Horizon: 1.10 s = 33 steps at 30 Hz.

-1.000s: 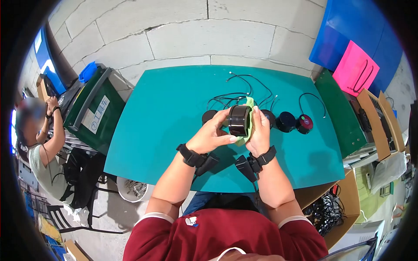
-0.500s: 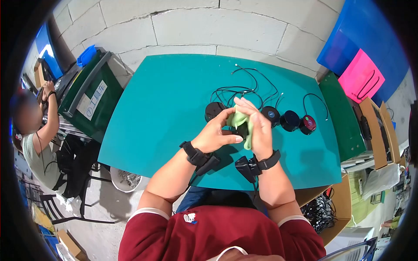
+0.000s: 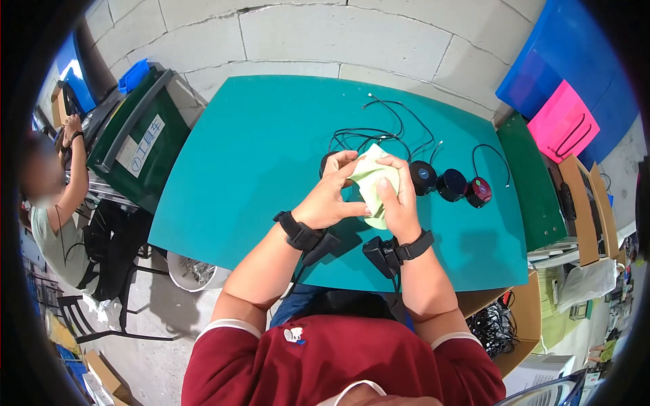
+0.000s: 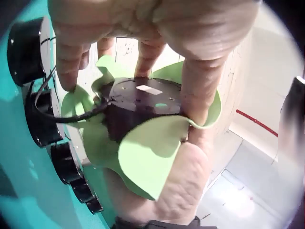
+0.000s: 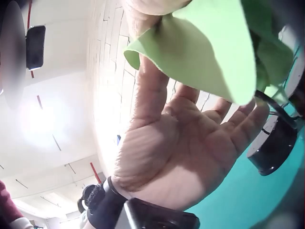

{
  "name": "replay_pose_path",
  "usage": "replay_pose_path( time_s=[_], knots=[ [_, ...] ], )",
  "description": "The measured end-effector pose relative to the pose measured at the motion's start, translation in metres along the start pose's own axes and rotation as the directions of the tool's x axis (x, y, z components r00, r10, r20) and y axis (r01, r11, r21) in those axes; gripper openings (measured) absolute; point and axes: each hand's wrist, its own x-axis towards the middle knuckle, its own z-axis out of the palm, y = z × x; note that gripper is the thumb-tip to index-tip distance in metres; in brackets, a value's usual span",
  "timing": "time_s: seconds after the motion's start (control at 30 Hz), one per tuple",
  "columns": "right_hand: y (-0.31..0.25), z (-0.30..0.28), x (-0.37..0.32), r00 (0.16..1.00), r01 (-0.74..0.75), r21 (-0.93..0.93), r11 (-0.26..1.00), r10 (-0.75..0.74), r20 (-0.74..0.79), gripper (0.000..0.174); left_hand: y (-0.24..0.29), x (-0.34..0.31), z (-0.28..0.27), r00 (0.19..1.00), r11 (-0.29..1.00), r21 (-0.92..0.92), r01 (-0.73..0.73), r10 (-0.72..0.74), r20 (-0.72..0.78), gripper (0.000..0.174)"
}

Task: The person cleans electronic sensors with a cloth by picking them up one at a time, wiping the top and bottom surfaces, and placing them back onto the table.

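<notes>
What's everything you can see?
cloth: one, light green, in hands
round device: one, black, in cloth
round devices: at least five, mostly black, table
cables: several, black, table
table: one, teal, centre
paper bag: one, pink, right
tool cart: one, green, left
bucket: one, white, floor
cardboard boxes: several, brown, both sides
other person: one, pale-shirted, left
wall: one, off-white, back
wrist straps: two, black, wrists
left hand: one, gripping cloth
right hand: one, gripping cloth

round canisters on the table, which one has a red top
The rightmost canister in the row on the table: its top is dark red with a green spot. The blue-black canister next to it and the black canister beyond show no red on top.
</notes>
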Motion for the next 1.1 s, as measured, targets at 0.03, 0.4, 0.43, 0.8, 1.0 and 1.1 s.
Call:
replay_pose_path(
  time_s=[0.03, 0.4, 0.43, 0.8, 1.0, 1.1],
  knots=[
    [0.0, 0.0, 0.001, 1.0, -0.002, -0.001, 1.0, 0.002, 0.0, 0.03, 0.0, 0.0, 0.0, 1.0, 1.0, -0.001, 0.001, -0.001, 0.0, 0.074],
    [-0.001, 0.0, 0.006, 0.971, 0.191, -0.259, 0.947, -0.221, -0.088, 0.024, 0.02, -0.004, 0.008, 0.997, 0.995, 0.071, 0.069, -0.067, -0.034, 0.081],
    [-0.001, 0.0, 0.006, 0.972, 0.19, -0.261, 0.947, -0.219, -0.087, 0.024, 0.018, -0.004, 0.01, 0.997, 0.995, 0.069, 0.069, -0.067, -0.034, 0.081],
    [0.001, -0.008, 0.007, 0.973, 0.085, -0.108, 0.99, -0.106, -0.206, 0.034, 0.019, -0.004, 0.014, 0.976, 0.958, -0.214, 0.191, -0.163, 0.142, 0.081],
    [0.01, -0.019, 0.01, 0.955, -0.025, -0.031, 0.999, 0.015, -0.296, 0.03, 0.008, -0.002, 0.017, 0.975, 0.946, -0.323, -0.017, 0.087, 0.205, 0.08],
    [0.013, -0.018, 0.011, 0.952, -0.071, -0.018, 0.997, 0.062, -0.3, 0.03, 0.015, -0.002, 0.015, 0.971, 0.893, -0.438, 0.106, 0.001, 0.238, 0.081]
  ],
)
